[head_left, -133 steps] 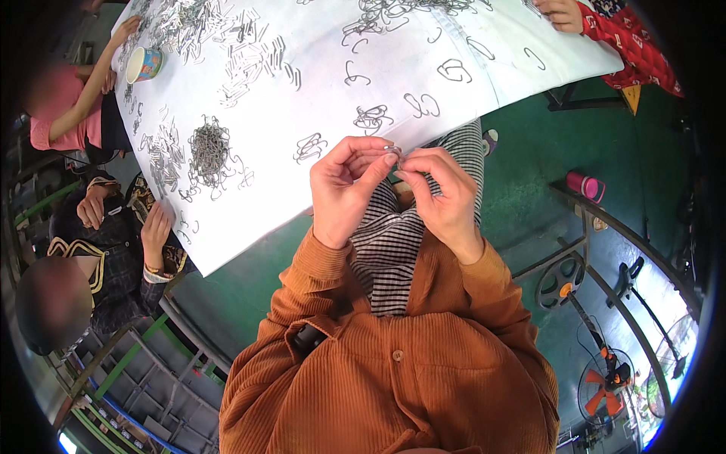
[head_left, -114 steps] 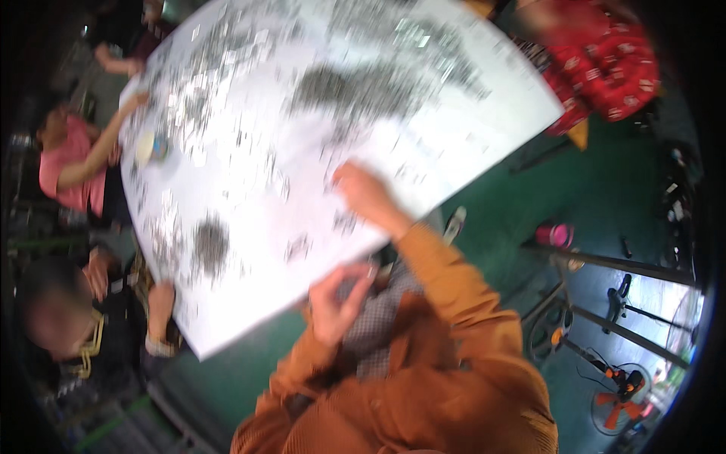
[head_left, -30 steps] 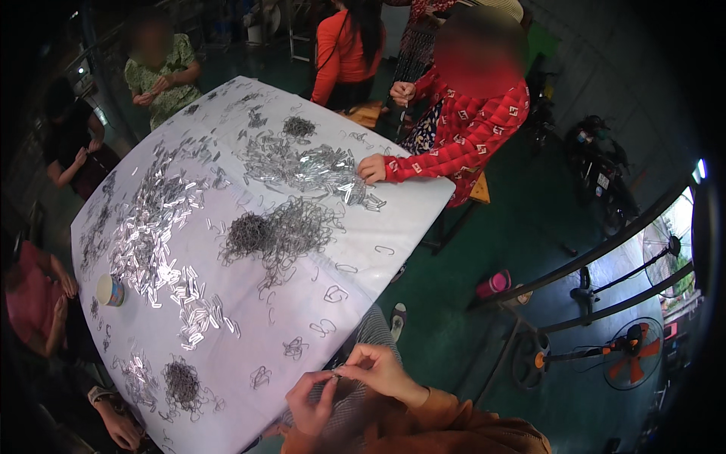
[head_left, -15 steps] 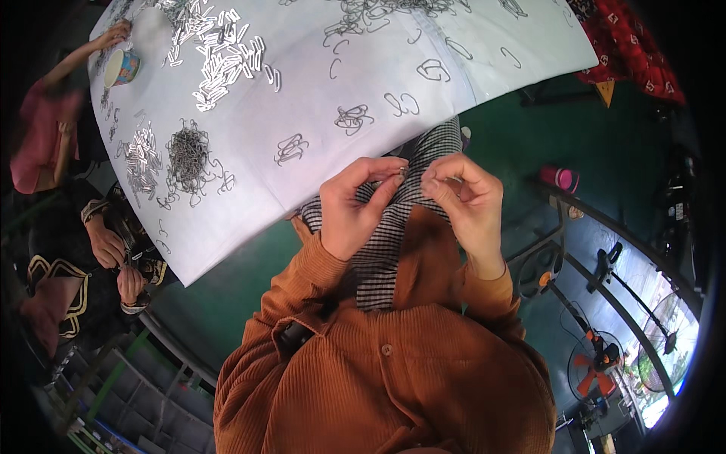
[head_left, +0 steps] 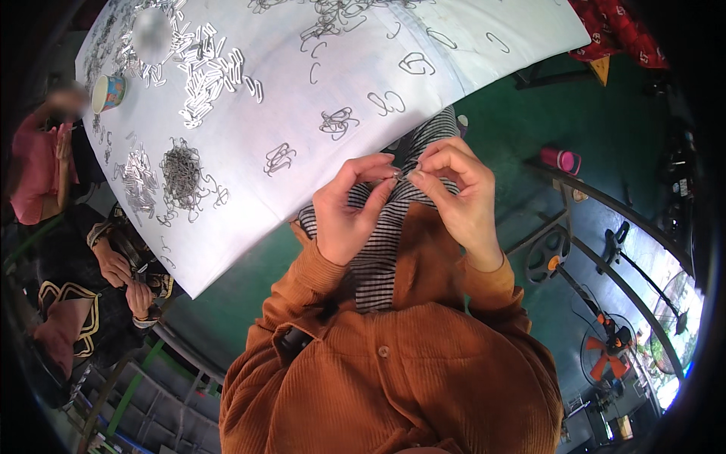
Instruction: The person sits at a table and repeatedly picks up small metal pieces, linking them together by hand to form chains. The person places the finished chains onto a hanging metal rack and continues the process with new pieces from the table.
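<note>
Over my lap, just off the table edge, both hands work close together with fingertips almost touching. Thumb and fingers of my left hand (head_left: 349, 208) pinch a small shiny metal piece (head_left: 398, 175), mostly covered by the fingertips. My right hand (head_left: 460, 198) is closed in a pinch right beside it; whatever sits between its fingertips is too small to make out. Nearest on the white tabletop (head_left: 242, 212) lie small groups of bent wire hooks (head_left: 280, 159), with another cluster of hooks (head_left: 338, 121) farther along.
Heaped at left are dark wire hooks (head_left: 182, 174) and flat silvery links (head_left: 138, 181); a larger pile of links (head_left: 208, 83) lies beyond, near a paper cup (head_left: 108, 94). Two people sit at left, one with hands (head_left: 128, 280) together. A pink bucket (head_left: 560, 160) and a fan (head_left: 607, 356) stand at right.
My right hand has come left, bringing its fingertips up to the piece in my left hand. The person in pink has drawn an arm back from the table. The view has shifted slightly.
</note>
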The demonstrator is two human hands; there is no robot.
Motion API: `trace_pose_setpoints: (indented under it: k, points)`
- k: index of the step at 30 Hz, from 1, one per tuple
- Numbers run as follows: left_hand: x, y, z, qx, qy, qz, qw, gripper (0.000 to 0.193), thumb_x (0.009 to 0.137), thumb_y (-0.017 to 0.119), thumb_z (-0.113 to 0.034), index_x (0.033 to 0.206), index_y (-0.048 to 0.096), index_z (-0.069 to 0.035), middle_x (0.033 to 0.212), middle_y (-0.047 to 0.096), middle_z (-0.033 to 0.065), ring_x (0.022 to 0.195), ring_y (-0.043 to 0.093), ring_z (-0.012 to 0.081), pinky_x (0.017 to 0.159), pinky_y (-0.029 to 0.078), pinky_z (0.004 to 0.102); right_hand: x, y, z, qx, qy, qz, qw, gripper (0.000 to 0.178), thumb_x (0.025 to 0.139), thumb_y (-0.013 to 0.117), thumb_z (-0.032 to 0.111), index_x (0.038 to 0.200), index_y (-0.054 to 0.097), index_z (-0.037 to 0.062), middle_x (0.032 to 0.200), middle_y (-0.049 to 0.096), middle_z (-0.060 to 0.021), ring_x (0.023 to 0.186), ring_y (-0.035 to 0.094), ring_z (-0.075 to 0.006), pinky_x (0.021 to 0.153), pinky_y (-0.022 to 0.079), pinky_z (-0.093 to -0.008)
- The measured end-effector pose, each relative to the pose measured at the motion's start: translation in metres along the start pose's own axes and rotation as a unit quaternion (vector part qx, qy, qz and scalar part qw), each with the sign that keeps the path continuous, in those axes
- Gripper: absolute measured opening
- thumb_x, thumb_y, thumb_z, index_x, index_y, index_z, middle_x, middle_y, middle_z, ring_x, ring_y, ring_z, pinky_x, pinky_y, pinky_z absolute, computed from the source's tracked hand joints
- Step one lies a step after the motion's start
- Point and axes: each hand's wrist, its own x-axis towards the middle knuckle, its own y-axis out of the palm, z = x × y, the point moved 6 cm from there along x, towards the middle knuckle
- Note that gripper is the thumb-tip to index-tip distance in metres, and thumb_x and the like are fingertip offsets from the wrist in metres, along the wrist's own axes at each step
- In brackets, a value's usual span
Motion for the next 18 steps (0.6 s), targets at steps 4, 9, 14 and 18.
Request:
trace_pose_setpoints:
  k: [4,9,14,18]
  points:
    - [-0.001,0.0,0.001,0.028,0.01,0.014,0.999,0.031,0.081,0.067,0.007,0.111,0.061,0.002,0.094,0.07,0.0096,0.088,0.069,0.0149,0.081,0.053,0.0265,-0.001,0.003,0.004,-0.044,-0.054,0.007,0.998,0.011,0.076,0.072,-0.003,0.08,0.062,-0.0008,0.086,0.064,-0.0089,0.077,0.064,-0.0177,0.071,0.053,-0.0289]
    - [0.004,-0.011,-0.001,0.091,0.038,0.024,0.995,0.028,0.081,0.067,0.007,0.108,0.064,0.001,0.098,0.07,0.0094,0.09,0.067,0.0158,0.084,0.051,0.0264,-0.009,0.017,0.011,-0.103,-0.161,0.001,0.982,0.011,0.077,0.069,-0.005,0.083,0.062,-0.0013,0.09,0.069,-0.012,0.082,0.067,-0.0246,0.084,0.054,-0.0392]
    - [0.047,-0.092,0.025,0.27,0.067,-0.115,0.954,0.033,0.075,0.062,0.01,0.104,0.068,-0.005,0.093,0.069,0.0102,0.078,0.066,0.0189,0.075,0.052,0.0282,-0.01,0.027,0.01,-0.111,-0.189,0.012,0.976,0.011,0.077,0.071,-0.001,0.082,0.062,0.0002,0.09,0.068,-0.0103,0.084,0.066,-0.0261,0.089,0.053,-0.0414]
    - [0.072,-0.184,0.068,0.341,0.016,-0.177,0.923,0.033,0.077,0.069,0.003,0.109,0.066,-0.002,0.1,0.069,0.0089,0.087,0.068,0.0193,0.075,0.055,0.0291,-0.014,0.041,0.004,-0.091,-0.21,0.025,0.973,0.014,0.075,0.073,-0.001,0.085,0.063,0.0022,0.093,0.069,-0.0095,0.087,0.066,-0.0264,0.088,0.052,-0.0401]
